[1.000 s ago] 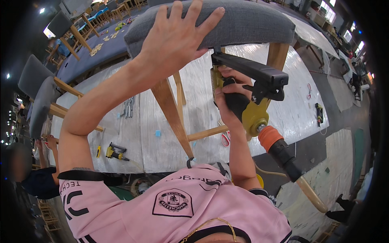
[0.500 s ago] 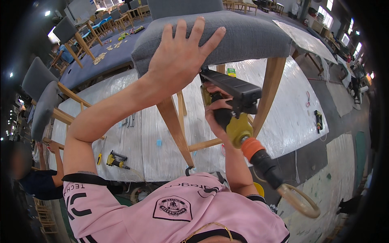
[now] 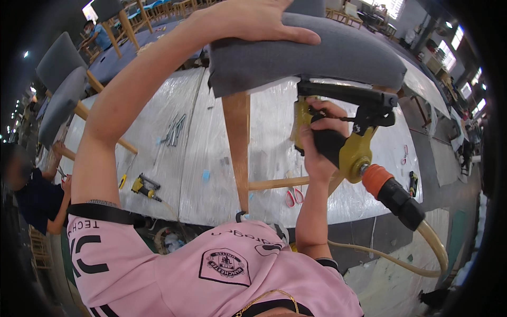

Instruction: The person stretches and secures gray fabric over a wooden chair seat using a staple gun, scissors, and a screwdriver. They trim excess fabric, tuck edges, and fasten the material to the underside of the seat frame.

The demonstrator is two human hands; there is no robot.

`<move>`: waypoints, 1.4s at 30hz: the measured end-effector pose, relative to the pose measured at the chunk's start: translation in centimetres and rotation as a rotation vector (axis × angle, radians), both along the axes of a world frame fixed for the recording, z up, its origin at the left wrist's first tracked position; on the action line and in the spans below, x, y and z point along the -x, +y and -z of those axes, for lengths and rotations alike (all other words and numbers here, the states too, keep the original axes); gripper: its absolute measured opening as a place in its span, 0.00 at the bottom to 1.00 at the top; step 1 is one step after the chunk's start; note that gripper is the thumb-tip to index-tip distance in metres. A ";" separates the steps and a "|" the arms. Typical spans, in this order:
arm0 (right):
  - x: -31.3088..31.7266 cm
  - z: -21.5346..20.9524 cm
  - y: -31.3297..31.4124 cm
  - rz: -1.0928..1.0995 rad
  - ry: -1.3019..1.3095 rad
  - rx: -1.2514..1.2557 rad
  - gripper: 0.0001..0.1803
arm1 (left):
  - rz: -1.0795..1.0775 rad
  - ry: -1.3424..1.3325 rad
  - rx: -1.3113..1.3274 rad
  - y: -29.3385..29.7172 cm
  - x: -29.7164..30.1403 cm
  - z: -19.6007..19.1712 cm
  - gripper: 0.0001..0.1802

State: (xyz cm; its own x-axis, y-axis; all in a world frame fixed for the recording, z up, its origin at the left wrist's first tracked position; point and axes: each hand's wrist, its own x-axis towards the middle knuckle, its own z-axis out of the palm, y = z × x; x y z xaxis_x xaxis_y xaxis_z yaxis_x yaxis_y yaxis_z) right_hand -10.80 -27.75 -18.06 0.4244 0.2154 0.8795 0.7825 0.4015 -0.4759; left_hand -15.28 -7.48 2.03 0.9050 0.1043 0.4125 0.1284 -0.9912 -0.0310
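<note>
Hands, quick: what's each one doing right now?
Left hand: open, flat on the grey chair seat.
Right hand: closed around the yellow pneumatic stapler.

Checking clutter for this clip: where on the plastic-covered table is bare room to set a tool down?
Bare sheet lies between the metal strips and chair leg, and right of the staple gun toward the scissors. It is crowded under the chair by the red scissors.

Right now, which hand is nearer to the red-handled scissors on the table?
Right. The right hand grips the yellow staple gun just above the scissors; the left hand rests high on the grey chair seat.
</note>
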 end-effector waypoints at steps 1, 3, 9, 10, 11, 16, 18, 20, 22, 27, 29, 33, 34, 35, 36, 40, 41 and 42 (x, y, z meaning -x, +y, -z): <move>-0.1 -0.2 0.4 -0.003 -0.013 0.000 0.16 | 0.039 0.081 0.018 0.9 -0.1 0.0 0.58; -0.7 -0.4 0.6 0.026 -0.021 0.042 0.16 | 0.104 0.207 0.072 -0.4 1.4 -1.7 0.56; -1.0 -0.5 0.7 0.026 -0.052 0.082 0.14 | 0.183 -0.057 -0.309 -0.3 2.9 2.5 0.51; -0.9 -0.4 0.8 0.014 -0.049 0.069 0.14 | 0.182 -0.101 -0.376 0.0 2.8 3.3 0.51; -0.8 0.0 0.8 0.021 -0.043 0.043 0.14 | 0.195 -0.173 -0.415 0.0 2.3 4.5 0.51; 1.0 0.8 1.3 -0.070 0.061 0.032 0.13 | 0.160 -0.310 -0.539 -1.5 3.6 6.4 0.53; 1.5 1.1 1.2 -0.051 0.043 0.038 0.13 | 0.147 -0.297 -0.556 -2.1 4.0 6.3 0.53; 1.7 1.2 1.1 -0.014 0.001 0.041 0.13 | 0.124 -0.259 -0.559 -2.6 4.2 6.2 0.54; 1.9 1.4 1.0 0.007 0.005 0.037 0.12 | 0.091 -0.197 -0.548 -2.9 4.2 6.0 0.56; 2.1 1.6 1.5 0.013 0.038 0.004 0.10 | 0.096 -0.375 -0.568 -2.3 3.8 8.1 0.59; 2.0 1.5 1.8 0.019 0.036 -0.014 0.10 | 0.108 -0.368 -0.569 -2.1 3.8 8.1 0.58; 2.9 1.6 1.9 -0.026 0.209 -0.018 0.10 | 0.149 -0.380 -0.578 -1.8 3.6 7.9 0.57; 3.6 1.6 1.5 -0.060 0.319 0.010 0.11 | 0.152 -0.379 -0.571 -1.9 3.6 7.9 0.57; 4.0 1.4 1.4 -0.070 0.362 0.039 0.12 | 0.142 -0.380 -0.587 -1.9 3.6 7.9 0.57; 4.3 1.1 1.3 -0.079 0.402 0.068 0.14 | 0.131 -0.382 -0.602 -2.0 3.5 7.9 0.58; 4.4 0.4 1.5 -0.062 0.353 0.076 0.14 | 0.128 -0.393 -0.613 -1.8 3.3 7.9 0.59; 4.1 0.4 1.7 -0.074 0.349 0.060 0.14 | 0.142 -0.385 -0.594 -1.7 3.3 7.9 0.59; 3.8 0.4 1.8 -0.089 0.351 0.051 0.14 | 0.157 -0.377 -0.576 -1.6 3.4 7.7 0.59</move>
State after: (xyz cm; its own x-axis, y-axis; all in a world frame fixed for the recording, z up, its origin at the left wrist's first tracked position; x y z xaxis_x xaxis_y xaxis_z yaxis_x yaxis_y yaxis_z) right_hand -14.58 -25.97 -18.44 0.6762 0.3050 0.6707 0.5312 0.4290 -0.7306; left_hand -18.67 -9.08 -5.69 0.6762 -0.3446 0.6511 0.0903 -0.8384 -0.5376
